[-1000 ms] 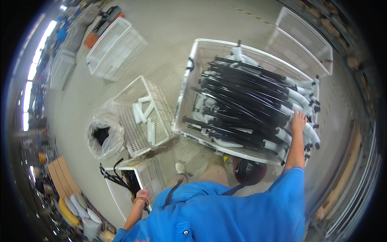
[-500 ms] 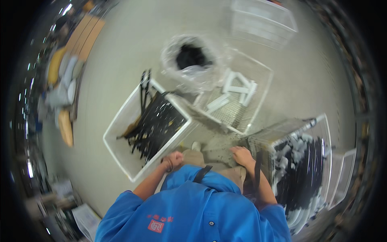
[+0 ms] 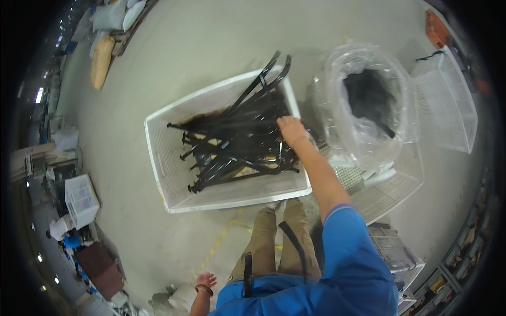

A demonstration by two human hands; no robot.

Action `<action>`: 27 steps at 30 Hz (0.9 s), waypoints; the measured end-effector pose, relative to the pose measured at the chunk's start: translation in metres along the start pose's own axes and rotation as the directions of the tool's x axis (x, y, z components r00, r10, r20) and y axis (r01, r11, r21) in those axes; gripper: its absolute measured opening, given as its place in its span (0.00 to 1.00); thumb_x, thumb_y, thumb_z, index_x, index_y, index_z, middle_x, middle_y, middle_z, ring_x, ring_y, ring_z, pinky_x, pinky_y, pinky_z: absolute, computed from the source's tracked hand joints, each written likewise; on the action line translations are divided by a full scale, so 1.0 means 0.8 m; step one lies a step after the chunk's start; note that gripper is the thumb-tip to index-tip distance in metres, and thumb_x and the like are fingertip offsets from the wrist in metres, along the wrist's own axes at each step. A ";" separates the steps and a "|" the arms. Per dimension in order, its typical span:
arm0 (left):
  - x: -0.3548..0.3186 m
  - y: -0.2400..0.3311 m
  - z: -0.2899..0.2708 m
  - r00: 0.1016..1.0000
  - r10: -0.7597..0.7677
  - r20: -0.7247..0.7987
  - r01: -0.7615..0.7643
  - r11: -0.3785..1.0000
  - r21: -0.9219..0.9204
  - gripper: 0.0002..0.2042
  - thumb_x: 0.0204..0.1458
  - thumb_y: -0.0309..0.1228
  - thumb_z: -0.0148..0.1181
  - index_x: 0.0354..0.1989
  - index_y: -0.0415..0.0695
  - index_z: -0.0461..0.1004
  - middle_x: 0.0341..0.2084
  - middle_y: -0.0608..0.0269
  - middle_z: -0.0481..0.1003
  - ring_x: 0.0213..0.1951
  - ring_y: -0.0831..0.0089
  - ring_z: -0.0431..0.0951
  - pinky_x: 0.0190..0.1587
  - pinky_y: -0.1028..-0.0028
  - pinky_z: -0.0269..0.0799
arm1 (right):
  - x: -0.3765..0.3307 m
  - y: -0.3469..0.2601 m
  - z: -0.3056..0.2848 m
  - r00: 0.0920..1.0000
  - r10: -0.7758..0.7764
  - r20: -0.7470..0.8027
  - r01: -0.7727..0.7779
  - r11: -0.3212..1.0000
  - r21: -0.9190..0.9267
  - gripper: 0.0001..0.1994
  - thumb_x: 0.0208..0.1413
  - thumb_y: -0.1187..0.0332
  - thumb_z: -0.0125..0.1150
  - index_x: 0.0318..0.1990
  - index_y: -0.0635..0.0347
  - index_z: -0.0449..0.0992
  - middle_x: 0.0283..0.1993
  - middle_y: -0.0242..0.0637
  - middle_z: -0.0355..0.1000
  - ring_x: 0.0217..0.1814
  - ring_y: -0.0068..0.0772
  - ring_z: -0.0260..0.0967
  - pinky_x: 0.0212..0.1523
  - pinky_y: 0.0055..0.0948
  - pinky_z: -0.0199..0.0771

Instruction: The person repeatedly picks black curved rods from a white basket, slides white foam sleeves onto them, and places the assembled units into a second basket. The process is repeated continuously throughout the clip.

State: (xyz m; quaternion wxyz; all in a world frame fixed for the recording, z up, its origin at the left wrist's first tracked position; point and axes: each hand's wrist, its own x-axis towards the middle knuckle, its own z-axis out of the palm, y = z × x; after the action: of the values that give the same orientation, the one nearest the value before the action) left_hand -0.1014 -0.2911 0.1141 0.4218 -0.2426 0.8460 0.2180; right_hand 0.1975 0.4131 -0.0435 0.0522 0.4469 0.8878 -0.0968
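A person in a blue shirt (image 3: 337, 274) and tan trousers stands on a grey concrete floor (image 3: 200, 58), seen from above. The right hand (image 3: 291, 130) reaches forward into a white bin (image 3: 158, 158) and rests on a tangled pile of black rods (image 3: 237, 145); the fingers curl down over the rods near the bin's right edge, but whether they grip one cannot be told. The rods fill the middle and right of the bin, and a few stick out over its far right corner. The left hand (image 3: 205, 280) hangs low beside the body near the picture's bottom edge, fingers spread, holding nothing.

Just right of the bin stands a clear plastic bag (image 3: 363, 105) with dark contents, set in a white mesh basket (image 3: 392, 184). Another white mesh basket (image 3: 448, 100) sits beyond it to the right. Sacks (image 3: 103, 63) lie on the floor at the far left.
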 end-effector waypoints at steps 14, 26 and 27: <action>-0.178 0.303 0.238 0.113 0.811 0.574 -0.940 -0.100 0.326 0.18 0.51 0.28 0.63 0.51 0.40 0.70 0.43 0.50 0.76 0.46 0.52 0.77 0.48 0.63 0.73 | -0.207 -0.080 -0.187 0.984 0.120 -0.129 -0.055 0.904 0.424 0.15 0.50 0.60 0.66 0.34 0.61 0.69 0.27 0.43 0.75 0.29 0.49 0.76 0.29 0.43 0.75; -0.447 0.290 0.423 -0.432 -0.454 0.779 -0.595 -0.505 -0.625 0.25 0.51 0.43 0.65 0.58 0.50 0.68 0.46 0.56 0.75 0.48 0.52 0.75 0.52 0.61 0.70 | -0.656 -0.144 -0.333 0.798 0.603 0.013 -0.328 0.416 0.848 0.12 0.47 0.66 0.67 0.40 0.55 0.78 0.29 0.44 0.75 0.31 0.50 0.74 0.34 0.41 0.74; -0.462 0.268 0.413 -0.381 -0.533 0.755 -0.606 -0.473 -0.640 0.23 0.52 0.43 0.64 0.55 0.49 0.70 0.41 0.56 0.76 0.43 0.52 0.77 0.46 0.62 0.72 | -0.692 -0.159 -0.336 0.800 0.600 0.023 -0.305 0.373 0.876 0.12 0.46 0.66 0.68 0.40 0.55 0.79 0.29 0.45 0.75 0.31 0.50 0.74 0.33 0.40 0.74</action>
State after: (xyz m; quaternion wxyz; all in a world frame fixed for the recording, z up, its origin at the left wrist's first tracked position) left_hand 0.1666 0.1506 0.2708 0.4376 0.8927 0.0871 -0.0637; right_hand 0.4232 -0.0360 0.3340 -0.2824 0.6508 0.5597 -0.4283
